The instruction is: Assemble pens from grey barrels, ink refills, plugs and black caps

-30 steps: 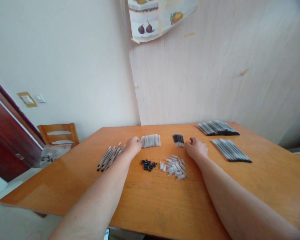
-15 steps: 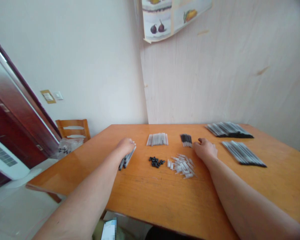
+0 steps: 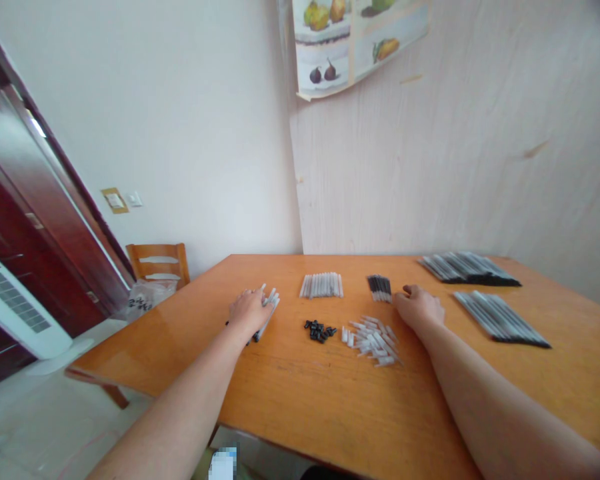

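Note:
My left hand [image 3: 250, 312] lies over a small group of pens [image 3: 269, 319] on the left of the table, its fingers curled around them. Their pale ends stick out past the fingers, and black ends show below the hand; the palm hides the rest. My right hand [image 3: 420, 307] rests on the tabletop with the fingers loosely apart and nothing visible in them. Just left of it is a row of dark ink refills [image 3: 379, 288]. Between the hands lie a row of clear pen barrels [image 3: 321, 285], a pile of small black caps [image 3: 320, 331] and a heap of translucent white tips [image 3: 375, 341].
Two rows of black-ended pens, a far one [image 3: 470, 268] and a nearer one [image 3: 501, 319], lie at the table's right. A wooden chair [image 3: 159, 251] holding a plastic bag [image 3: 153, 293] stands beyond the left edge. Walls rise behind the wooden table [image 3: 300, 400].
My left hand has shifted onto the pens and now covers more of them. My right hand stays by the refills. The whole view has tilted slightly upward.

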### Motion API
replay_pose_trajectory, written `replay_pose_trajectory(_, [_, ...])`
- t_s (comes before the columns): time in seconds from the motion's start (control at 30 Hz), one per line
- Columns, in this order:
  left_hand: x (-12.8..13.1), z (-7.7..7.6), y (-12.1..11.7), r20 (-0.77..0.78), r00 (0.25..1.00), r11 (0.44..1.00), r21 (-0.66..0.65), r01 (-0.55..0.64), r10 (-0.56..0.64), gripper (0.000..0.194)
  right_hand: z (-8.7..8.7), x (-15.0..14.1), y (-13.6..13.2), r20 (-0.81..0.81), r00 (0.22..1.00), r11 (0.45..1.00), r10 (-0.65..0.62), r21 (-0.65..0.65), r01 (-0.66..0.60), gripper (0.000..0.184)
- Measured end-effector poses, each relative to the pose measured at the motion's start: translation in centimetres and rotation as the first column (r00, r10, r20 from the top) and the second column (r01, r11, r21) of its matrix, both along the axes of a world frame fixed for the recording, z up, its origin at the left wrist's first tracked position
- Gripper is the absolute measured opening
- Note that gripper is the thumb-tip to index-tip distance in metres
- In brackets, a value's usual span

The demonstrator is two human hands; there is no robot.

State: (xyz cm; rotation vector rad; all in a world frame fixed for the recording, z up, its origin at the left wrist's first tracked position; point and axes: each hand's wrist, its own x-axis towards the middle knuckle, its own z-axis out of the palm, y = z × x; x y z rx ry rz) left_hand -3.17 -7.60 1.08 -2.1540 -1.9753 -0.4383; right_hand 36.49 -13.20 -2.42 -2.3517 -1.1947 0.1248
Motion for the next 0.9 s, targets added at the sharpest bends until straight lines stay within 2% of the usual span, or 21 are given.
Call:
replay_pose_trajectory(0.1, [0.3,-0.5,-0.3,0.004,0.998,0.997,0.036,0.063,-0.063,0.03,-0.1,0.1,0.0,0.008,1.0,1.0,0.007,-0.004,-0.007,0.054])
replay_pose_trajectory(0.23, [1.2,-0.5,-0.9,-0.007,0.989,0.988,0.027,0.149,-0.149,0.027,-0.2,0.2,0.1,0.016,1.0,1.0,0.007,0.0,-0.007,0.054])
replay_pose_trajectory(0.47, [2.4,-0.9,-1.5,0.017,0.971,0.971,0.051,0.235,-0.236,0.019,-0.1,0.1,0.0,0.024,1.0,1.0,0.01,-0.015,-0.009,0.054])
replay_pose_trajectory(0.7, [1.3,-0.8,-0.6,0.014,0.97,0.968,0.064,0.241,-0.242,0.021,0.0,0.1,0.0,0.015,1.0,1.0,0.007,-0.019,-0.007,0.055])
replay_pose_trajectory(0.9, [-0.7,-0.7,0.4,0.043,0.985,0.985,0.056,0.165,-0.167,0.025,-0.2,0.2,0.1,0.004,1.0,1.0,0.012,-0.005,-0.012,0.054])
